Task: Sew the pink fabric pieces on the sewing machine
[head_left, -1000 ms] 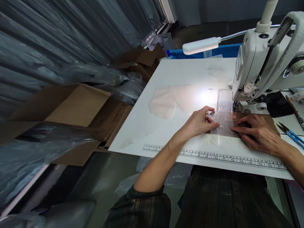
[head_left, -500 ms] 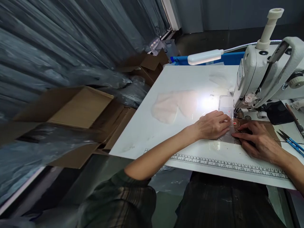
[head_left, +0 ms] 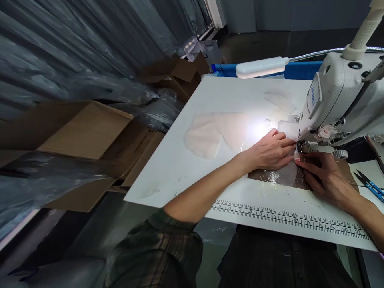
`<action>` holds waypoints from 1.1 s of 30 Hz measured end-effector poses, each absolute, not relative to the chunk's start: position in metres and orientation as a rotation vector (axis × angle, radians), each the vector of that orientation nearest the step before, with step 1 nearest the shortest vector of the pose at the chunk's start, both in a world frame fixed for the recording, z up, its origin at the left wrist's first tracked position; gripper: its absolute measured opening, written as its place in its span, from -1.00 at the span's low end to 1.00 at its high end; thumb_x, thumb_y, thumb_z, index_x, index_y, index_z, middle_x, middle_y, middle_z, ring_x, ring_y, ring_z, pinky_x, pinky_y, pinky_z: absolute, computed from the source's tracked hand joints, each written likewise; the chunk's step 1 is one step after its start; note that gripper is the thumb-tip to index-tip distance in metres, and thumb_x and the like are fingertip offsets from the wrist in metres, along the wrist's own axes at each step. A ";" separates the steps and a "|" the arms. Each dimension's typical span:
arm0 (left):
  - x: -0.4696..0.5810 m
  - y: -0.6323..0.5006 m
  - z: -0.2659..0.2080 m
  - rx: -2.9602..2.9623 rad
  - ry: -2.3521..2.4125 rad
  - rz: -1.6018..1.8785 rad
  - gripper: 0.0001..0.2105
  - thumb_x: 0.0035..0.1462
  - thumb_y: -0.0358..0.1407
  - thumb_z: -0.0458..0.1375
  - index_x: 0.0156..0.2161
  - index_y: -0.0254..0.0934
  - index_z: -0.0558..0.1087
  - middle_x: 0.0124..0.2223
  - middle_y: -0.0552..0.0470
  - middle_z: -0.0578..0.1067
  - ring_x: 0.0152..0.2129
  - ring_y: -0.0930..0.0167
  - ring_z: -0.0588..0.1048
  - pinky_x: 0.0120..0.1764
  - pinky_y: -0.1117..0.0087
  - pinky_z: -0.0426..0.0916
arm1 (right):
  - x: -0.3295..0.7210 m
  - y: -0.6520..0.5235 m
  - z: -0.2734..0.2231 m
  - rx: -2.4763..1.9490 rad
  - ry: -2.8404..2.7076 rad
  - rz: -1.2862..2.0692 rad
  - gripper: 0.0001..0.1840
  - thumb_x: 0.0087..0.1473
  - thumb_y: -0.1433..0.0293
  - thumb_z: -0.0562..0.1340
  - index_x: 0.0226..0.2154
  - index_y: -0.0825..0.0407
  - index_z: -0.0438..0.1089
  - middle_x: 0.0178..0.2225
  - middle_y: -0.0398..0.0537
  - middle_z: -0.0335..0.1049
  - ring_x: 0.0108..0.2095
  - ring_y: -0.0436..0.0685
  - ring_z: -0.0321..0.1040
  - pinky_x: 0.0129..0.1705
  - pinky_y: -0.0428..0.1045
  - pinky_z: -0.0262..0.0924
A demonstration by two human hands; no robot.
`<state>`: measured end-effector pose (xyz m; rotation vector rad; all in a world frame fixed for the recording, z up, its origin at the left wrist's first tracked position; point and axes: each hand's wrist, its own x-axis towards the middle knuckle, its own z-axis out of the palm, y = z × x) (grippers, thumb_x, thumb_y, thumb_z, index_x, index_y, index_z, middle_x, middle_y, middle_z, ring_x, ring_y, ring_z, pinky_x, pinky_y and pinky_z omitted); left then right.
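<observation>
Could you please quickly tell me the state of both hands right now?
Left hand: fingers together on the clear-and-brown sheet; whether it grips cannot be told.
Right hand: open, fingers parted, resting on the sheet.

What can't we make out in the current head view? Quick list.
All head view:
- Shiny workpiece: partly hidden under the left hand and right hand.
- Sewing machine: far side cut off by the right edge.
- Needle tip: too small to tell.
- Ruler scale: section hidden by the left forearm.
- Blue snips: handle end cut off by the right edge.
</observation>
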<state>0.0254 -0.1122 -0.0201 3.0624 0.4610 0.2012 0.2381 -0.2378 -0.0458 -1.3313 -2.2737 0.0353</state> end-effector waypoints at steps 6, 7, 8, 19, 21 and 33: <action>0.021 -0.112 -0.023 2.912 0.496 0.243 -0.58 0.37 -0.12 -0.05 0.17 -0.28 0.41 0.14 -0.11 0.51 -0.09 0.21 0.38 0.04 0.16 0.13 | 0.239 -0.238 -0.049 -1.343 -2.270 0.001 -0.63 0.29 0.39 0.13 0.09 -0.10 0.46 -0.01 0.15 0.35 -0.03 0.28 0.36 -0.09 0.20 0.40; 0.021 -0.112 -0.024 2.905 0.494 0.243 -0.58 0.37 -0.12 -0.05 0.17 -0.28 0.41 0.15 -0.12 0.50 -0.08 0.21 0.38 0.04 0.16 0.13 | 0.238 -0.238 -0.049 -1.348 -2.277 -0.005 -0.63 0.29 0.39 0.13 0.09 -0.09 0.46 -0.01 0.15 0.35 -0.04 0.28 0.36 -0.11 0.19 0.40; 0.021 -0.112 -0.024 2.901 0.491 0.241 -0.57 0.36 -0.12 -0.05 0.18 -0.29 0.41 0.16 -0.13 0.50 -0.08 0.20 0.38 0.04 0.16 0.13 | 0.238 -0.238 -0.048 -1.352 -2.283 -0.011 -0.64 0.29 0.39 0.13 0.08 -0.09 0.46 -0.01 0.15 0.36 -0.06 0.28 0.36 -0.12 0.18 0.39; 0.020 -0.115 -0.027 2.914 0.483 0.253 -0.54 0.37 -0.12 -0.06 0.20 -0.31 0.40 0.20 -0.16 0.47 -0.05 0.17 0.38 0.04 0.12 0.16 | 0.238 -0.240 -0.045 -1.368 -2.284 -0.005 -0.64 0.28 0.40 0.12 0.06 -0.08 0.48 -0.04 0.17 0.37 -0.10 0.29 0.37 -0.16 0.19 0.41; 0.020 -0.116 -0.028 2.913 0.487 0.263 -0.55 0.37 -0.12 -0.07 0.19 -0.30 0.41 0.21 -0.16 0.47 -0.05 0.17 0.38 0.03 0.12 0.16 | 0.238 -0.240 -0.044 -1.370 -2.283 -0.005 -0.65 0.28 0.40 0.13 0.05 -0.07 0.49 -0.03 0.17 0.37 -0.10 0.29 0.38 -0.16 0.19 0.42; 0.023 -0.120 -0.030 2.961 0.511 0.289 -0.56 0.35 -0.13 -0.05 0.17 -0.30 0.43 0.20 -0.14 0.47 -0.08 0.18 0.39 0.02 0.13 0.17 | 0.240 -0.241 -0.052 -1.385 -2.246 0.008 -0.59 0.28 0.39 0.11 0.09 -0.19 0.48 -0.01 0.09 0.40 -0.07 0.27 0.38 -0.09 0.20 0.42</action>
